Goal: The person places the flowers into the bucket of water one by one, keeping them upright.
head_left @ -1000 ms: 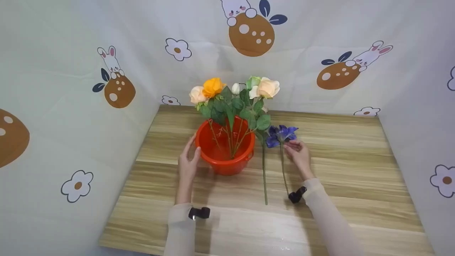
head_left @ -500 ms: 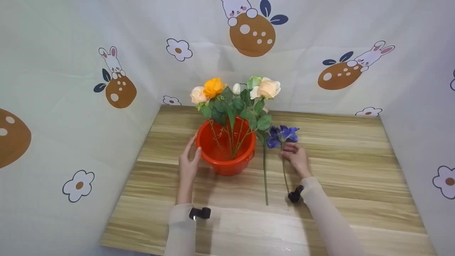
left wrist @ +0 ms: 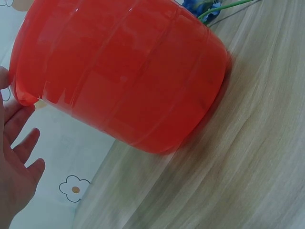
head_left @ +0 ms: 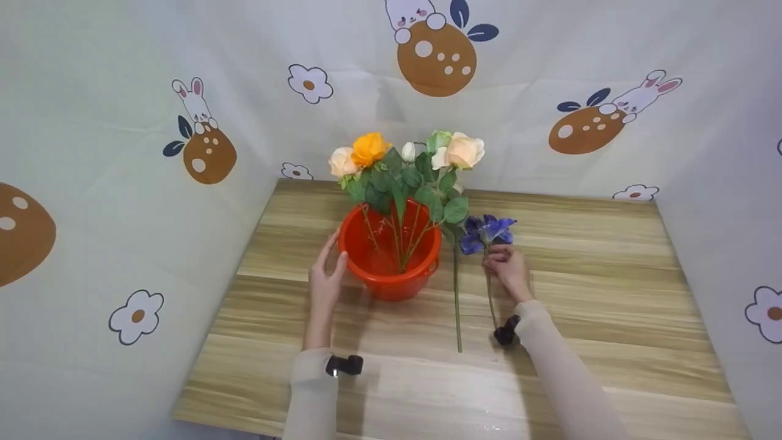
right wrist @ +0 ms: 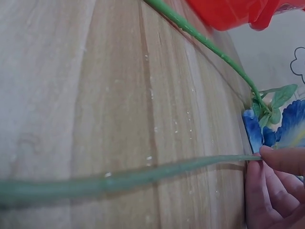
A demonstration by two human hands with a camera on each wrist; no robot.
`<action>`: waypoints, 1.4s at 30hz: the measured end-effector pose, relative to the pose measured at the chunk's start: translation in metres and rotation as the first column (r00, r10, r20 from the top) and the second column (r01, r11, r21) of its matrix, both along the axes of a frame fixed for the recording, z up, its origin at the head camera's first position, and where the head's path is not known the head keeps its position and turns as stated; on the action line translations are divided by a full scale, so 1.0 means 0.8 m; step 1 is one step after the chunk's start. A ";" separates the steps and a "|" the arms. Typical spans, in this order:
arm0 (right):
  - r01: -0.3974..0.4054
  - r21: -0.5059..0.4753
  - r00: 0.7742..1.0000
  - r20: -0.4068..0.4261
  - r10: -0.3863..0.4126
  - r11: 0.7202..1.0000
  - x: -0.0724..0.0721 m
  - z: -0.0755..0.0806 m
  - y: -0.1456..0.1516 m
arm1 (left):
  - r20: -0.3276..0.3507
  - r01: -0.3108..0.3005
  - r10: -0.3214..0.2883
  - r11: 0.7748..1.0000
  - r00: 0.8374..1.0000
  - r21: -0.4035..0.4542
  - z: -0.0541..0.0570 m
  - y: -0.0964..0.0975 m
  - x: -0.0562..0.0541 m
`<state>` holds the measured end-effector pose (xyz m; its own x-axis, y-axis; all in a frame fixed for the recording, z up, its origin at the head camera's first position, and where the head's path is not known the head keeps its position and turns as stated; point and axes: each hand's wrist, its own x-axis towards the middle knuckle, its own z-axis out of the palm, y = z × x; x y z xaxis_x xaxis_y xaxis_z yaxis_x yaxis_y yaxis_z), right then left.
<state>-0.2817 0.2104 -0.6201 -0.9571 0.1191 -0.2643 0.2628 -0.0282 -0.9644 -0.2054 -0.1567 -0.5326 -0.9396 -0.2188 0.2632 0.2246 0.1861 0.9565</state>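
Note:
An orange-red plastic bucket (head_left: 389,286) stands on the table, several artificial roses (head_left: 370,150) leaning out of it. My left hand (head_left: 325,278) is at the bucket's left side, fingers spread and fairly straight, touching the rim. In the left wrist view that hand (left wrist: 19,157) shows beside the red wall (left wrist: 119,71). My right hand (head_left: 512,269) pinches the stem of a purple-blue flower (head_left: 487,232) just under its bloom. The right wrist view shows thumb and finger of this hand (right wrist: 279,191) on the green stem (right wrist: 143,176), close over the wood.
Another green stem (head_left: 457,305) lies between the bucket and the purple-blue flower, its leafy top beside the bucket. Behind the wooden table (head_left: 586,281) hangs a pale curtain (head_left: 519,104) with printed rabbits. A black wrist camera (head_left: 345,365) sits on the left sleeve.
The right hand has shifted slightly at the flower's stem, its fingers now closer together on it just below the bloom. The left hand stays at the bucket's rim.

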 end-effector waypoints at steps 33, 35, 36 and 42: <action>0.103 0.053 0.988 -0.118 -0.096 0.993 0.015 0.062 0.026 | 0.004 -0.018 0.018 1.000 1.000 0.004 -0.006 0.000 -0.001; 0.105 0.034 0.988 -0.121 -0.100 0.994 0.016 0.068 0.027 | 0.001 -0.018 0.018 1.000 1.000 0.002 -0.006 0.000 -0.001; 0.105 0.021 0.987 -0.121 -0.102 0.994 0.016 0.071 0.028 | 0.002 -0.018 0.018 1.000 1.000 0.003 -0.006 0.000 -0.001; 0.127 -0.033 0.984 -0.122 -0.130 0.991 0.015 0.090 0.031 | 0.005 -0.013 0.013 1.000 1.000 0.013 -0.006 -0.001 -0.002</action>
<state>-0.2699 0.2350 -0.5484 -0.9597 0.2381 -0.1496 0.1345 -0.0787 -0.9878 -0.2068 -0.1571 -0.5374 -0.9378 -0.2346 0.2561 0.2179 0.1767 0.9598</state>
